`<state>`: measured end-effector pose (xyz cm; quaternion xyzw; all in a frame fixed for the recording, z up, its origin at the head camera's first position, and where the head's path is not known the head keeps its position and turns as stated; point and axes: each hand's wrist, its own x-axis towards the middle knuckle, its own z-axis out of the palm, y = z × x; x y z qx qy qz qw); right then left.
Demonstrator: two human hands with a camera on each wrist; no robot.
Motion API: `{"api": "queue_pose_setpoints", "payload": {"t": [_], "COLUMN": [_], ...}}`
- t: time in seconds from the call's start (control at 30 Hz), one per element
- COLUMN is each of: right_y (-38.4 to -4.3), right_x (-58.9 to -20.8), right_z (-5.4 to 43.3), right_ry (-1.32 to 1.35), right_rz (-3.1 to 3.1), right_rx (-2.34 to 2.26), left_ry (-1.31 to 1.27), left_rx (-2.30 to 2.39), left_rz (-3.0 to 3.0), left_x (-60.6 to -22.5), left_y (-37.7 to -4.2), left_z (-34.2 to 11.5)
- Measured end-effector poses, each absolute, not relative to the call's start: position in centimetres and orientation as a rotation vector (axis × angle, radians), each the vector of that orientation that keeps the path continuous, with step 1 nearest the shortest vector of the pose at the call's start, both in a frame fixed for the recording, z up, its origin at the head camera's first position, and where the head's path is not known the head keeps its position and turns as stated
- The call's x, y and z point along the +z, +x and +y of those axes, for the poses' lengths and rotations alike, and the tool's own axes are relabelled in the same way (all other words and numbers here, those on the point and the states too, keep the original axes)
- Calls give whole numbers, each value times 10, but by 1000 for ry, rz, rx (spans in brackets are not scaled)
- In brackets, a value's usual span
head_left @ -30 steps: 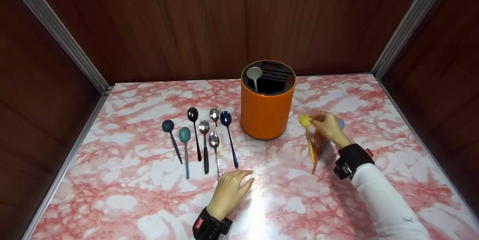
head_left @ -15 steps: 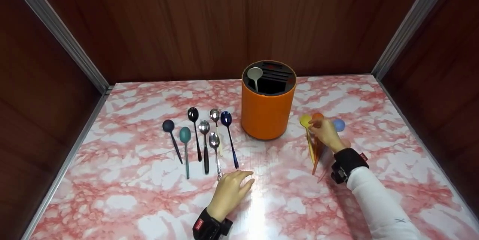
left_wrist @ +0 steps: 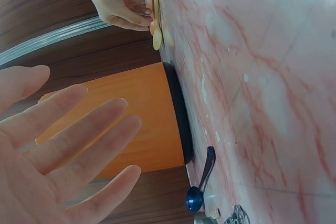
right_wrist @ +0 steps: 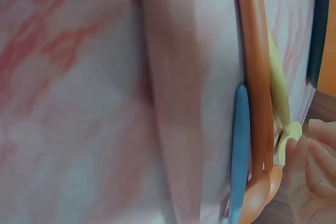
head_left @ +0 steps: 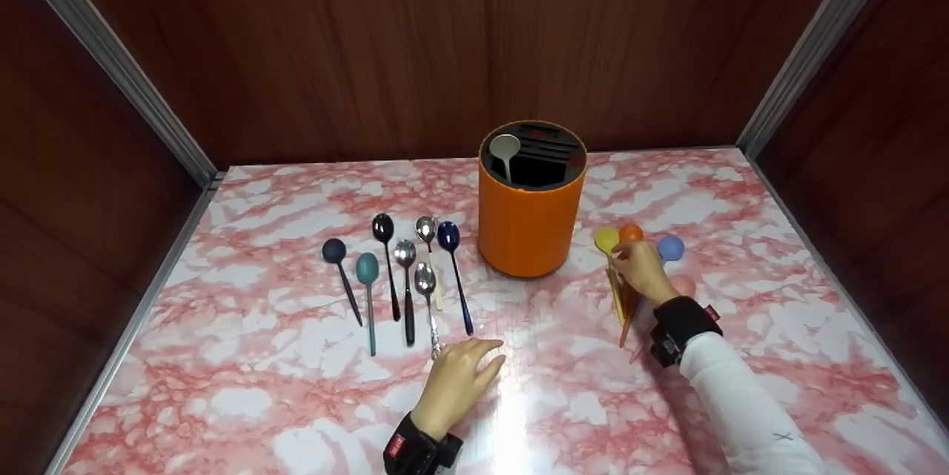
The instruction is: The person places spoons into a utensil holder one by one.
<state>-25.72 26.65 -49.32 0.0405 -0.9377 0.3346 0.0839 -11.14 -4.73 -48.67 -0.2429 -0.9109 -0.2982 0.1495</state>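
Observation:
At the right of the head view, my right hand point(head_left: 643, 271) is at a yellow spoon point(head_left: 606, 239), thumb and fingertips bent close together beside its neck. I cannot tell whether they pinch it. In the right wrist view the fingertips overlap the edge of the yellow bowl point(right_wrist: 290, 141). Partly under this hand lie an orange spoon point(head_left: 631, 233), a light blue spoon point(head_left: 670, 247) and a pink spoon point(head_left: 683, 284). My left hand point(head_left: 454, 384) hovers near the front with fingers spread, holding nothing; its fingertips are near the handle end of an ornate silver spoon point(head_left: 425, 278).
An orange cylindrical holder point(head_left: 528, 230) with a black slotted top stands at the back middle, a pale grey spoon point(head_left: 506, 147) upright in it. Left of it lie several spoons, among them a teal spoon point(head_left: 368, 267) and a dark blue spoon point(head_left: 449, 236). Wood-grain walls enclose the table.
My right hand has shifted a little toward me and left, down along the yellow spoon, uncovering the orange, light blue and pink bowls. The left hand stays put.

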Motion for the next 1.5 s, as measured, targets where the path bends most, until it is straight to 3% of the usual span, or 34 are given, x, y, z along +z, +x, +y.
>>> {"api": "queue_pose_setpoints", "payload": {"t": [0.87, 1.5], "right_y": [-262, -259], "right_x": [-509, -469], "right_z": [260, 254], "right_ry": [-82, -181], "right_rz": [-2846, -2832], "right_rx": [957, 1097], "left_ry": [-665, -720], "left_rx": [-869, -869], "left_rz": [-2668, -2683], "left_x": [-483, -478], "left_y": [-119, -131], "left_z": [-46, -39]}}
